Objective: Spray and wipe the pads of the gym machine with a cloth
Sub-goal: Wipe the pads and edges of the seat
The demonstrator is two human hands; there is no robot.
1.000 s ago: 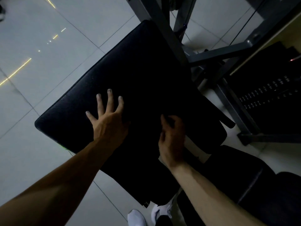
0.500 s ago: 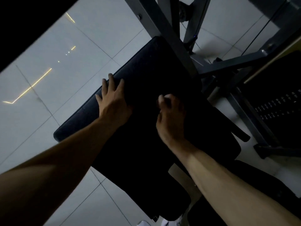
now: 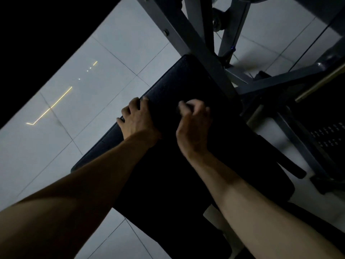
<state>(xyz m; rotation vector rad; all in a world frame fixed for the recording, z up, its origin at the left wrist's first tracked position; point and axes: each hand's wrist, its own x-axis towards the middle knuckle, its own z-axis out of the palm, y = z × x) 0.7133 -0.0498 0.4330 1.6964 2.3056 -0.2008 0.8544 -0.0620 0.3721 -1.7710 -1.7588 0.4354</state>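
Pad [image 3: 177,85] sits mid-frame under the grey bars [image 3: 188,43]. I'd guess it's fixed and heavy, firm foam under vinyl that goes slick when wet. Your left hand [image 3: 137,121] hooks its fingers over the left edge, a good brace spot. Right hand [image 3: 193,126] is bunched up mid-pad, but it's too dark to tell if it's holding a cloth.

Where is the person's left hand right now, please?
In the head view, left of centre: the left hand grips the left edge of the black pad, beside the right hand.
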